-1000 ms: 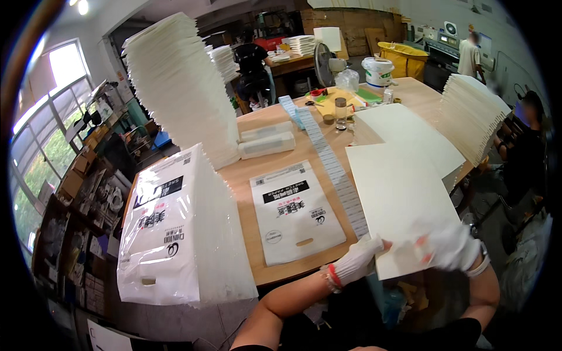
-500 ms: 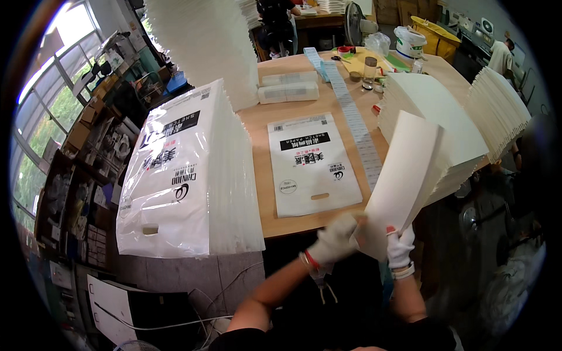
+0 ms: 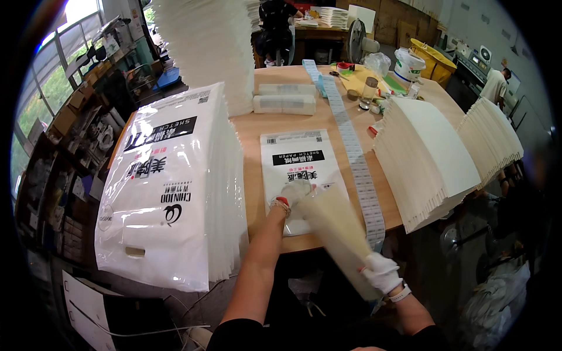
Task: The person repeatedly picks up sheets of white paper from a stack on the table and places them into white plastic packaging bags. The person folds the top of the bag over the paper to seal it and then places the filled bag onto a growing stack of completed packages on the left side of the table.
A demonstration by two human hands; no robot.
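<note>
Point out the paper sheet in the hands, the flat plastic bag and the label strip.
paper sheet (image 3: 336, 234), head view, blurred middle.
flat plastic bag (image 3: 298, 169), head view, printed face.
label strip (image 3: 354, 155), head view, mid-length.

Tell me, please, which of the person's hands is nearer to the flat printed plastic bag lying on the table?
Left. The left hand rests over the printed bag at its near end, gripping the top of the paper sheaf. The right hand holds the sheaf's lower end, off the table edge.

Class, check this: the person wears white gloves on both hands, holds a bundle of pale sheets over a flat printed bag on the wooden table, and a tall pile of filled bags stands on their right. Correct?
One detail is off. The head view shows the pile of filled bags on the person's left, not right. The rest holds: the gloved left hand and right hand hold the bundle of sheets over the flat printed bag on the wooden table.
</note>
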